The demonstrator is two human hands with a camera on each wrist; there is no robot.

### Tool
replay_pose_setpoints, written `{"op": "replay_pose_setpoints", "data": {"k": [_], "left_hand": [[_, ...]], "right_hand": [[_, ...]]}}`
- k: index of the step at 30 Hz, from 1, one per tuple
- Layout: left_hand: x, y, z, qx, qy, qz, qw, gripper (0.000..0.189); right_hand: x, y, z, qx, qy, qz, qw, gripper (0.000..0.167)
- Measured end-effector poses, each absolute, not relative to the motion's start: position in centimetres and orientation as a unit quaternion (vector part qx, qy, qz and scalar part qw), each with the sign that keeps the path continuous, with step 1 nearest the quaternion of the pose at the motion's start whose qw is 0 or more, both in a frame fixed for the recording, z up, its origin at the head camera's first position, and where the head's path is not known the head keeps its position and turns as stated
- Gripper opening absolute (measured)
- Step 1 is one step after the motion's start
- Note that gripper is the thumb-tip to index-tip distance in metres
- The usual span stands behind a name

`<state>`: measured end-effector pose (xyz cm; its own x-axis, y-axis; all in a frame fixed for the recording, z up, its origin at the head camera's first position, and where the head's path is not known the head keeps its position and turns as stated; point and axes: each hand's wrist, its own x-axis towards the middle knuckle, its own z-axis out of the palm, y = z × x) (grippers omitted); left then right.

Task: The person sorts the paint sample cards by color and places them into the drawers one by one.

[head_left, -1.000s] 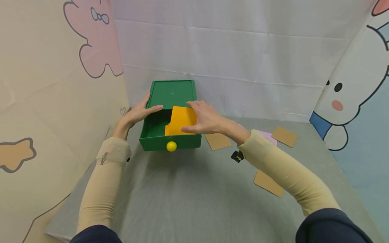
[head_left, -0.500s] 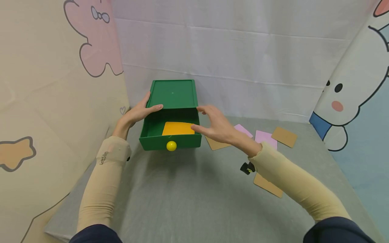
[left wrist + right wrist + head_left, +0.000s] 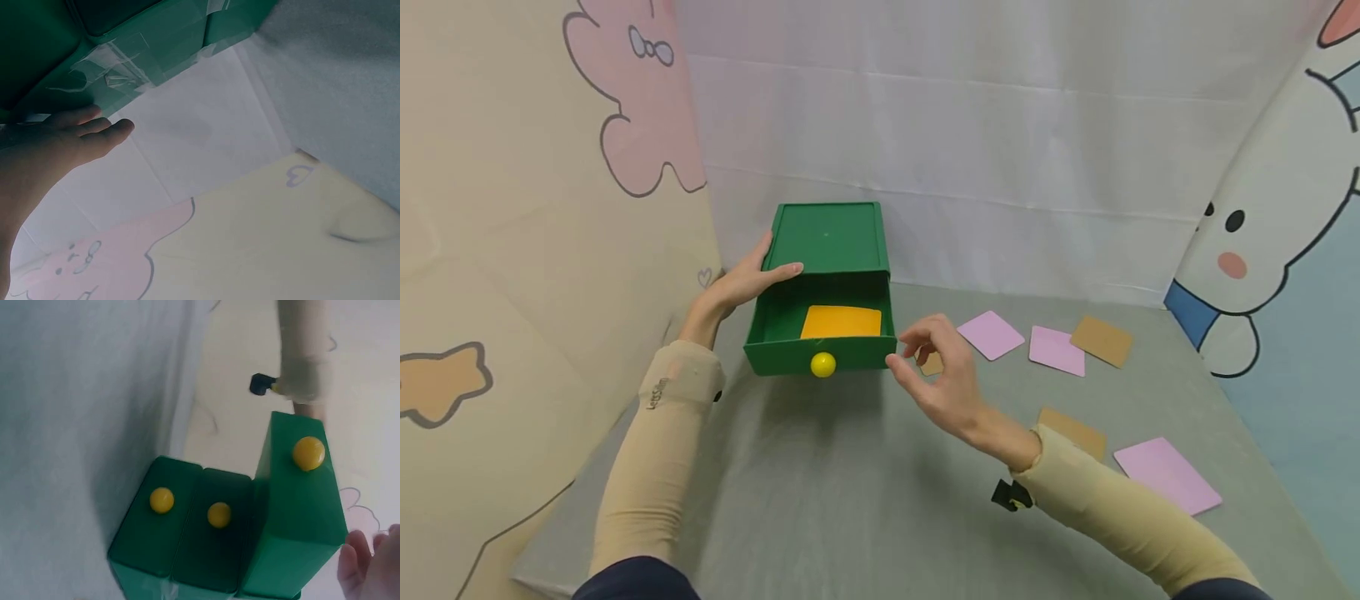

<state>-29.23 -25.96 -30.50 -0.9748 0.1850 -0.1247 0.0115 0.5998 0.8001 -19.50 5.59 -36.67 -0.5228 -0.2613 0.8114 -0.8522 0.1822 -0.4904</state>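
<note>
Head view: the yellow card lay inside the green drawer, long axis side to side; the drawer projected from its cabinet, knob towards the person. The left hand rested on the cabinet. The right hand, fingers loosely bent, held nothing just beside the drawer's corner.

Left wrist view: fingers lay nearly straight against the cabinet's side.

Right wrist view: two lower drawers sat closed. Step judged: work at the open drawer; the next move seemingly called for a steadied cabinet.

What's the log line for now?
left hand: on cabinet; right hand: empty, beside top drawer; top drawer: open; orange card: inside
</note>
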Motion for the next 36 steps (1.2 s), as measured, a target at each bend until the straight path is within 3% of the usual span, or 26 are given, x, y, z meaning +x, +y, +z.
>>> {"op": "replay_pose_setpoints", "data": {"k": [2, 7, 11, 15, 18, 24, 30, 36], "left_hand": [[-30.2, -26.4, -31.6, 0.056, 0.89, 0.443, 0.091, 0.103], [-30.7, -26.8, -32.2, 0.058, 0.89, 0.444, 0.082, 0.104], [-30.4, -26.6, -31.7, 0.056, 0.891, 0.443, 0.083, 0.102], [-29.4, -26.0, -30.6, 0.048, 0.888, 0.447, 0.096, 0.101], [-28.5, -25.5, -29.7, 0.049, 0.886, 0.448, 0.104, 0.098], [-28.8, -25.5, -30.1, 0.051, 0.887, 0.448, 0.101, 0.099], [-30.4, -26.4, -31.9, 0.055, 0.89, 0.445, 0.087, 0.102], [-29.8, -26.2, -31.2, 0.057, 0.886, 0.452, 0.09, 0.101]], "right_hand": [[-18.9, 5.4, -36.9, 0.384, -0.722, 0.52, 0.248, 0.017], [-17.8, 4.3, -37.8, 0.329, -0.749, 0.574, 0.036, 0.011], [-17.7, 2.4, -38.1, 0.285, -0.716, 0.629, -0.103, 0.022], [-17.8, 0.4, -38.3, 0.219, -0.681, 0.67, -0.199, 0.038], [-17.8, -0.7, -38.4, 0.185, -0.663, 0.69, -0.225, 0.046], [-17.9, -2.1, -38.6, 0.149, -0.655, 0.711, -0.206, 0.054], [-18.0, -2.9, -39.0, 0.131, -0.658, 0.717, -0.187, 0.049], [-18.0, -3.3, -39.2, 0.12, -0.664, 0.719, -0.166, 0.043]]}}
